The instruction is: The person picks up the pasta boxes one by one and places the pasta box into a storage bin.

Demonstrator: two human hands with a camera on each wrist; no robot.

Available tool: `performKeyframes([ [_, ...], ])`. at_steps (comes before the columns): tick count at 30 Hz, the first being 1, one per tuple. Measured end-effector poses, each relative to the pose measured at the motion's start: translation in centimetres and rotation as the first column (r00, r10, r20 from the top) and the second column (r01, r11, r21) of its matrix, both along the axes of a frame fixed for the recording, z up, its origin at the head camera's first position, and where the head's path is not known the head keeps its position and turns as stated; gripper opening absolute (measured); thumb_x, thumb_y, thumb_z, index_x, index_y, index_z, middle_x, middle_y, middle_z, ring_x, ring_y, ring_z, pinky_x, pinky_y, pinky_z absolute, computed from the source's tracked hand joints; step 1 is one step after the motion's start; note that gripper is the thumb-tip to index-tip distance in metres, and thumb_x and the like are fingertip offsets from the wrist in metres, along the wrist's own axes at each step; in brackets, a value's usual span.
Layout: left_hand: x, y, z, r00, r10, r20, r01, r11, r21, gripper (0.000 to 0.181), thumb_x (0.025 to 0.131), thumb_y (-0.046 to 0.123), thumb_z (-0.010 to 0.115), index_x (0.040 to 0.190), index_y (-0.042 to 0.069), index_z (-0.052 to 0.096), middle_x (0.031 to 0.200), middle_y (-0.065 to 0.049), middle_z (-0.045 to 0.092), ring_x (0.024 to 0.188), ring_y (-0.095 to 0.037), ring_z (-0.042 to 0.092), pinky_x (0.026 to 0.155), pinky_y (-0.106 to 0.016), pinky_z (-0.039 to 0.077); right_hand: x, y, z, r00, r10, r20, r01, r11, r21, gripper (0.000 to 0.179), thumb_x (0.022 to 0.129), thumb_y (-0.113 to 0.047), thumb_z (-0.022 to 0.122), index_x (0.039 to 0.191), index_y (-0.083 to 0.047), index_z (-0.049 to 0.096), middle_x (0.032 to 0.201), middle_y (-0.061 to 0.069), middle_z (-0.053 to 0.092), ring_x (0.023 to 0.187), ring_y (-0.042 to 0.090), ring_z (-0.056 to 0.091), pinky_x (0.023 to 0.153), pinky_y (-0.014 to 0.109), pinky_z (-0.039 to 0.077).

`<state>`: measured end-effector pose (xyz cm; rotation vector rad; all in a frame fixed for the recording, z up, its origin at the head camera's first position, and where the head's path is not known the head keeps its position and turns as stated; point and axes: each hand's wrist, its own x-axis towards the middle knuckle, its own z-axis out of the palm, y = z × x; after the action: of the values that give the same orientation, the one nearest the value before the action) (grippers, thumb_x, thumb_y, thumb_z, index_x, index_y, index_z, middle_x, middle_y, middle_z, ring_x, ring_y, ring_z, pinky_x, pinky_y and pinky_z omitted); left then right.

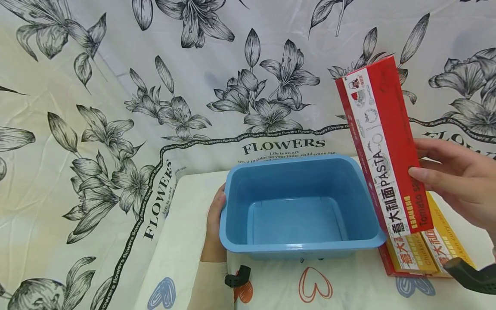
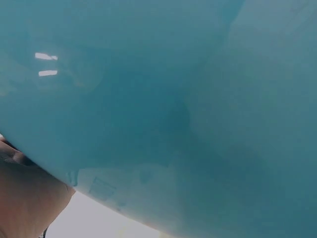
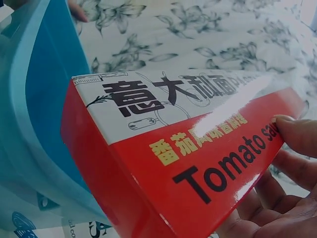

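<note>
A red pasta box (image 1: 407, 150) marked "Tomato sauce" is tilted up beside the right end of a blue basin (image 1: 298, 247). My right hand (image 1: 461, 176) holds the box by its right side, thumb on the printed front and fingers at the edge and behind. In the right wrist view, the end of the red box (image 3: 104, 163) points toward the basin wall (image 3: 22, 109). My left hand (image 1: 215, 213) rests against the outside of the basin's left end, fingertips right at the rim. The basin's wall (image 2: 148, 109) fills most of the left wrist view.
Yellow pasta boxes (image 1: 445, 241) lie on the table to the basin's right, partly hidden behind the red box. A red edge (image 1: 391, 269) shows beneath them. Heart prints mark the pale tablecloth (image 1: 277, 286). A flower-patterned cloth (image 1: 193, 94) hangs behind.
</note>
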<state>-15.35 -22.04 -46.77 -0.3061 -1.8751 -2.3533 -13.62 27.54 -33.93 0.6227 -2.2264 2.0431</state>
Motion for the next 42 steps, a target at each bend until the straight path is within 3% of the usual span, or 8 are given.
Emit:
performKeyframes([
  [8, 0.0, 0.0, 0.2, 1.000, 0.025, 0.016, -0.025, 1.000, -0.018, 0.064, 0.110, 0.048, 0.038, 0.164, 0.015, 0.045, 0.158, -0.016, 0.053, 0.145, -0.047, 0.048, 0.109, -0.078, 0.038, -0.7, -1.3, 1.2, 0.998, 0.061, 0.004, -0.061, 0.998, -0.015, 0.061, 0.107, 0.020, 0.049, 0.164, -0.002, 0.044, 0.154, 0.018, 0.047, 0.132, 0.025, 0.054, 0.081, 0.027, 0.062],
  [15, 0.2, 0.1, 1.2, 0.999, 0.014, 0.040, -0.015, 1.000, 0.011, 0.063, 0.112, 0.043, 0.036, 0.164, 0.009, 0.045, 0.158, -0.022, 0.051, 0.145, -0.048, 0.046, 0.112, -0.074, 0.039, -1.0, -2.4, 2.0, 0.997, 0.064, 0.050, -0.066, 0.996, 0.056, 0.063, 0.108, 0.016, 0.049, 0.166, -0.008, 0.044, 0.158, 0.016, 0.043, 0.135, 0.026, 0.052, 0.077, 0.031, 0.064],
  [22, 0.4, 0.3, 2.2, 0.998, 0.013, 0.057, -0.012, 1.000, -0.008, 0.064, 0.113, 0.045, 0.035, 0.163, 0.007, 0.045, 0.158, -0.021, 0.051, 0.146, -0.046, 0.045, 0.115, -0.072, 0.036, -1.1, -3.2, 2.4, 0.996, 0.063, 0.060, -0.068, 0.994, 0.085, 0.066, 0.108, 0.015, 0.051, 0.167, -0.012, 0.042, 0.160, 0.016, 0.043, 0.136, 0.026, 0.052, 0.079, 0.031, 0.064],
  [27, 0.8, 0.5, 2.9, 0.997, 0.014, 0.078, -0.015, 1.000, 0.010, 0.067, 0.113, 0.053, 0.040, 0.160, 0.008, 0.051, 0.158, -0.022, 0.052, 0.147, -0.046, 0.044, 0.116, -0.074, 0.033, -1.2, -3.9, 2.8, 0.995, 0.029, 0.091, -0.041, 0.990, 0.133, 0.065, 0.109, 0.011, 0.053, 0.168, -0.016, 0.042, 0.160, 0.013, 0.046, 0.136, 0.027, 0.054, 0.077, 0.034, 0.065],
  [32, 0.7, 0.5, 3.1, 0.991, 0.050, 0.127, -0.048, 0.999, -0.017, 0.063, 0.112, 0.045, 0.051, 0.161, 0.006, 0.047, 0.155, -0.024, 0.053, 0.144, -0.049, 0.049, 0.112, -0.074, 0.039, -1.0, -4.4, 3.3, 0.993, -0.024, 0.116, -0.001, 0.977, 0.214, 0.063, 0.112, 0.002, 0.056, 0.168, -0.023, 0.042, 0.159, 0.008, 0.048, 0.135, 0.025, 0.055, 0.078, 0.035, 0.065],
  [38, 0.6, 0.4, 2.9, 0.977, 0.118, 0.175, -0.109, 0.992, -0.064, 0.065, 0.110, 0.044, 0.063, 0.161, 0.006, 0.050, 0.153, -0.020, 0.057, 0.139, -0.046, 0.055, 0.108, -0.072, 0.044, -1.5, -5.1, 3.6, 0.995, 0.058, 0.086, -0.074, 0.978, 0.195, 0.064, 0.111, 0.007, 0.054, 0.168, -0.020, 0.042, 0.159, 0.011, 0.049, 0.136, 0.028, 0.056, 0.080, 0.037, 0.065],
  [42, 0.8, 0.3, 2.8, 0.975, 0.129, 0.178, -0.117, 0.990, -0.078, 0.065, 0.109, 0.047, 0.065, 0.160, 0.008, 0.052, 0.153, -0.017, 0.058, 0.139, -0.044, 0.055, 0.108, -0.070, 0.046, -1.7, -5.8, 4.1, 0.994, 0.076, 0.080, -0.092, 0.973, 0.210, 0.063, 0.111, 0.004, 0.056, 0.167, -0.021, 0.043, 0.158, 0.009, 0.050, 0.135, 0.029, 0.056, 0.081, 0.038, 0.065],
])
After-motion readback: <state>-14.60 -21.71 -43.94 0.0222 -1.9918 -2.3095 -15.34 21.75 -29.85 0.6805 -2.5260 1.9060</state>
